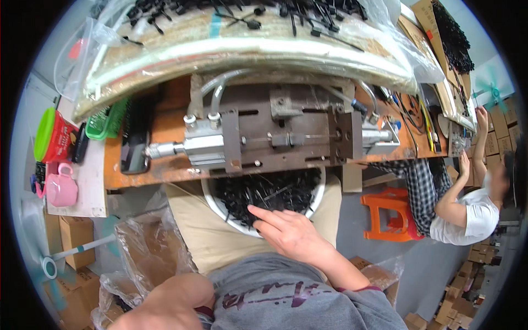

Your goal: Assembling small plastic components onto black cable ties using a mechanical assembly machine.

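Note:
My right hand [289, 231] reaches over the near rim of a white bucket [208, 199] held between my knees. Its fingers are stretched out over a heap of small black plastic parts [236, 192]; no held thing shows, though the thumb side is partly hidden. Only my left arm [176, 300] shows, at the lower left, and its hand is outside the picture. Just beyond the bucket, a metal fixture [286, 124] with two silver air cylinders [204, 152] sits on the orange-brown bench. A small block [286, 139] is at its middle.
Above the fixture, a plastic-covered tray [247, 52] carries more black parts. To the left are a pink cup [61, 187], a red tub [55, 140] and a green basket [102, 122]. On the right, another person [462, 214] works beside an orange stool [385, 214]. Cardboard boxes [77, 236] stand around.

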Demonstrator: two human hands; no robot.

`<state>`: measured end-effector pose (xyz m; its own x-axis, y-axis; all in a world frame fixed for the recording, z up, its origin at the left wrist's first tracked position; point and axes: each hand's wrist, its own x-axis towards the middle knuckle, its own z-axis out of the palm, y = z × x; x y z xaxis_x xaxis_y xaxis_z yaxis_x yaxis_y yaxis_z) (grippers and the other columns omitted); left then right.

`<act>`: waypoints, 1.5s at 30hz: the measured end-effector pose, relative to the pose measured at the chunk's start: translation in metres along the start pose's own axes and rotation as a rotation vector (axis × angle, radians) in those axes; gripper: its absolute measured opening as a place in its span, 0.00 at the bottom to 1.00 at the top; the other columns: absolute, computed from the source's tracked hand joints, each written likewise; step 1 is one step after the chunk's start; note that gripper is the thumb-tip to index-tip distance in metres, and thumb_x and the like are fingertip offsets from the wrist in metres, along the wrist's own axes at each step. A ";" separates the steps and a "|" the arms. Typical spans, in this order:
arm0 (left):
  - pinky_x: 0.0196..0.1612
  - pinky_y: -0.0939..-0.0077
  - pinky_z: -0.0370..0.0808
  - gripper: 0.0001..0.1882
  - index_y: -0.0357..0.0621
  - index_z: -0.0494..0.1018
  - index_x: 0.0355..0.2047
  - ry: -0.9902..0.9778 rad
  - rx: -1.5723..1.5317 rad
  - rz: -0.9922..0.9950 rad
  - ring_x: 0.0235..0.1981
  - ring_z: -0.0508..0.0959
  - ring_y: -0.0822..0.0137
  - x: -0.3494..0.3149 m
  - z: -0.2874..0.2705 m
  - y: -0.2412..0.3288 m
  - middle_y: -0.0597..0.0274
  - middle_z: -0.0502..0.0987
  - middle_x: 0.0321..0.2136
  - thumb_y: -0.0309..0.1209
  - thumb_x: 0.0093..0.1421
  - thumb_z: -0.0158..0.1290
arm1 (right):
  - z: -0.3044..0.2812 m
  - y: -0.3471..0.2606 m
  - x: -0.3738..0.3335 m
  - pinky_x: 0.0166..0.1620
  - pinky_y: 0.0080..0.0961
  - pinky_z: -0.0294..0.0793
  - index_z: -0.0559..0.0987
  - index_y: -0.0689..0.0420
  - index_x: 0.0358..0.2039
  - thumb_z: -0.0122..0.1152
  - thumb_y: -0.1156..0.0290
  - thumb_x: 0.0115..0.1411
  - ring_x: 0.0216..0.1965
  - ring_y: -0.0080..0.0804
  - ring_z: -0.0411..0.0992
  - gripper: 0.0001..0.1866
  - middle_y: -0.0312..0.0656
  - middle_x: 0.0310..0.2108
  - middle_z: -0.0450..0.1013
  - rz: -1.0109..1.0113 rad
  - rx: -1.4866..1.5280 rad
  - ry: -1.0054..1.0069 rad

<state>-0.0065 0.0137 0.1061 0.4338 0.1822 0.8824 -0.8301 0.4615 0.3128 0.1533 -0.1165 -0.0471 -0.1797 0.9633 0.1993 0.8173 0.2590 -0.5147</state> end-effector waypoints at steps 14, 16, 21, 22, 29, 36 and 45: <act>0.54 0.75 0.70 0.17 0.33 0.71 0.52 0.413 0.800 0.474 0.51 0.74 0.61 -0.024 0.031 -0.059 0.51 0.76 0.50 0.31 0.69 0.46 | -0.068 0.023 0.032 0.41 0.29 0.75 0.78 0.59 0.38 0.70 0.67 0.50 0.38 0.34 0.77 0.16 0.43 0.44 0.77 0.012 -0.196 0.114; 0.55 0.73 0.71 0.18 0.28 0.69 0.53 0.315 -0.376 0.477 0.50 0.76 0.57 -0.009 0.051 -0.063 0.46 0.76 0.49 0.29 0.69 0.44 | -0.097 0.027 0.045 0.36 0.29 0.76 0.79 0.59 0.35 0.70 0.71 0.49 0.34 0.35 0.77 0.13 0.42 0.39 0.78 -0.032 -0.236 0.303; 0.58 0.62 0.73 0.19 0.19 0.67 0.54 0.261 -1.566 0.601 0.50 0.78 0.46 0.003 0.076 -0.054 0.35 0.77 0.47 0.26 0.69 0.43 | -0.162 0.047 0.098 0.31 0.28 0.75 0.79 0.60 0.35 0.65 0.80 0.52 0.29 0.34 0.75 0.09 0.41 0.34 0.78 0.030 -0.249 0.637; 0.57 0.57 0.73 0.19 0.19 0.67 0.54 0.330 -1.686 0.626 0.49 0.77 0.43 0.007 0.087 -0.049 0.35 0.77 0.46 0.26 0.69 0.43 | -0.175 0.060 0.106 0.32 0.28 0.75 0.79 0.59 0.36 0.63 0.81 0.52 0.29 0.34 0.75 0.10 0.40 0.35 0.78 0.090 -0.287 0.637; 0.60 0.66 0.66 0.31 0.26 0.51 0.58 0.054 -0.890 0.675 0.54 0.73 0.52 -0.029 0.059 -0.103 0.39 0.68 0.54 0.36 0.64 0.49 | -0.229 0.132 0.167 0.46 0.37 0.74 0.79 0.60 0.38 0.60 0.80 0.48 0.39 0.45 0.75 0.14 0.44 0.38 0.77 0.184 -0.673 0.313; 0.54 0.51 0.71 0.25 0.42 0.58 0.60 0.245 1.584 0.152 0.51 0.75 0.48 -0.106 -0.023 -0.079 0.40 0.67 0.57 0.38 0.66 0.45 | -0.238 0.128 0.169 0.47 0.39 0.73 0.78 0.63 0.35 0.59 0.80 0.49 0.44 0.50 0.73 0.11 0.50 0.38 0.74 0.156 -0.599 0.133; 0.49 0.64 0.74 0.17 0.31 0.70 0.51 0.336 1.489 -0.182 0.45 0.78 0.54 -0.061 -0.052 -0.064 0.43 0.77 0.47 0.26 0.63 0.47 | -0.199 0.110 0.118 0.35 0.36 0.74 0.70 0.59 0.43 0.54 0.80 0.54 0.31 0.47 0.73 0.14 0.48 0.30 0.69 -0.202 -0.623 0.458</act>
<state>0.0382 0.0179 0.0141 0.4513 0.4973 0.7410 -0.2561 -0.7233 0.6413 0.3309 0.0119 0.0861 -0.2244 0.7427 0.6310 0.9729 0.2080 0.1012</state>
